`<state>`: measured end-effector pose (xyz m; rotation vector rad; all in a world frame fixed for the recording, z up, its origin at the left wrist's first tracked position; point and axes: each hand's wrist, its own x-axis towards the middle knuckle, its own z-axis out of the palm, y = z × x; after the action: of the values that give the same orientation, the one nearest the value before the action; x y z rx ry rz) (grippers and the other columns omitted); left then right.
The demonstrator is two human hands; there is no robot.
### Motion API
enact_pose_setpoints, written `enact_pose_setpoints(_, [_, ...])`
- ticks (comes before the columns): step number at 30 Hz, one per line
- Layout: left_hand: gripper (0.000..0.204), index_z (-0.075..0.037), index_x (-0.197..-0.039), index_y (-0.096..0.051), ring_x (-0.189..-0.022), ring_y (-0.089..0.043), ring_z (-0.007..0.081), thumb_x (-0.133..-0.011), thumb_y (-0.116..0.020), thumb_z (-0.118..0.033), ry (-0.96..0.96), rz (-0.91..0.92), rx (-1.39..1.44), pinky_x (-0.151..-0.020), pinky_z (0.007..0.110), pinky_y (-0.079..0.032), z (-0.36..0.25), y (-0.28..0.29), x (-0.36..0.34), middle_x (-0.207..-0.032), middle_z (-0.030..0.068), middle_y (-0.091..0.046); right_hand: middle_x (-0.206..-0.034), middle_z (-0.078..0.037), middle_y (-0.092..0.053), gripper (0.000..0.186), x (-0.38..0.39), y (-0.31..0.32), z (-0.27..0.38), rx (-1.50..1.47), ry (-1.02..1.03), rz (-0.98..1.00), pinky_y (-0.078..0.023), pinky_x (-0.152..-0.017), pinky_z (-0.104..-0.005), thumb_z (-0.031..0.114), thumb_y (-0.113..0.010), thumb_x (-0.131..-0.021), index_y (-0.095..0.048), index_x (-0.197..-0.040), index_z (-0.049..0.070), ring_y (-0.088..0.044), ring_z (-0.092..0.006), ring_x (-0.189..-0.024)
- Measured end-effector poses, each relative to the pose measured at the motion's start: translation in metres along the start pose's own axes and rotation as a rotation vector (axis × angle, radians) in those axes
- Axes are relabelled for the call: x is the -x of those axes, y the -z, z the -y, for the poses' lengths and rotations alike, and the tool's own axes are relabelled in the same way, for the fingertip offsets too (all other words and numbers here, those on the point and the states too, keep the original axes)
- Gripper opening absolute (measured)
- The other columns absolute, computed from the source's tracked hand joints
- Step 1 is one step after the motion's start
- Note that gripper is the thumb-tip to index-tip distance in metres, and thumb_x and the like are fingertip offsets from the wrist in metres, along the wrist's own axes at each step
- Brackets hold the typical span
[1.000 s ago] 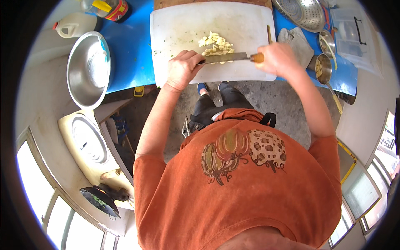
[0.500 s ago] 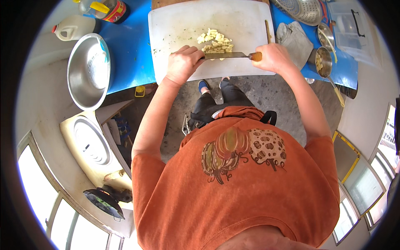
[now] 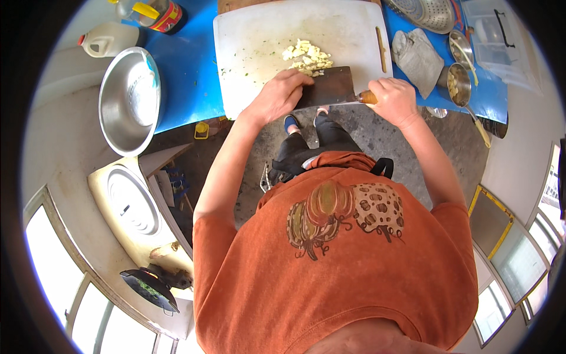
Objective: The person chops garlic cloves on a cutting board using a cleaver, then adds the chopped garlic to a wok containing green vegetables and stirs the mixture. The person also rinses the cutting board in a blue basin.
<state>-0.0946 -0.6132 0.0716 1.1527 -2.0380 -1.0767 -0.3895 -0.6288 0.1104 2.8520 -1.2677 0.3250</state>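
Cleaver (image 3: pixel 331 86) now rolled flatter, pointing left, long axis crosswise.

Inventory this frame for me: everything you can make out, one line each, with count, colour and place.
Cleaver: 1, dark blade, brown handle, board's near edge
Chopped pieces: uncounted, pale yellow, on board
Cutting board: 1, white, on table
Table: 1, blue, top
Basin: 1, silver, table's left
Jug: 1, white, red cap, far left
Bottle: 1, dark, red label, far left
Cloth: 1, grey, right of board
Colander: 1, silver, far right
Pan: 1, silver, table's right
Box: 1, clear, far right
Lid: 1, pale, left
Wok: 1, black, lower left
Floor: 1, grey, below table
Shirt: 1, orange, bottom centre
Trousers: 1, dark, centre
Left hand: 1, bare, at blade's left end
Right hand: 1, bare, around handle
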Motion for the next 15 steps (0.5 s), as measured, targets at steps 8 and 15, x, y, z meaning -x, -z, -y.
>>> enact_pose_setpoints(8, [0.032,-0.006,-0.101,-0.065,-0.099,-0.060,0.0315,-0.079,-0.049,0.009,0.039,-0.057,0.000,-0.088,0.037,-0.049,0.014,-0.005,-0.030,-0.103,0.0126,-0.062,-0.062,-0.001,-0.051,0.016,0.010,-0.008,0.013,0.027,0.023,-0.096,-0.046,-0.054,-0.0326,0.013,-0.067,-0.062,-0.052,-0.069,0.015,-0.059,-0.0182,-0.061])
enact_pose_setpoints(15, [0.027,-0.007,-0.095,-0.069,-0.079,-0.065,0.0235,-0.081,-0.050,0.006,0.157,-0.402,0.030,-0.076,0.032,-0.053,0.069,0.017,-0.034,-0.088,0.0103,-0.066,-0.063,-0.002,-0.057,0.019,0.030,-0.006,0.029,-0.067,-0.121,-0.105,-0.048,-0.054,-0.0329,0.020,-0.073,-0.067,-0.056,-0.070,0.013,-0.061,-0.0202,-0.061])
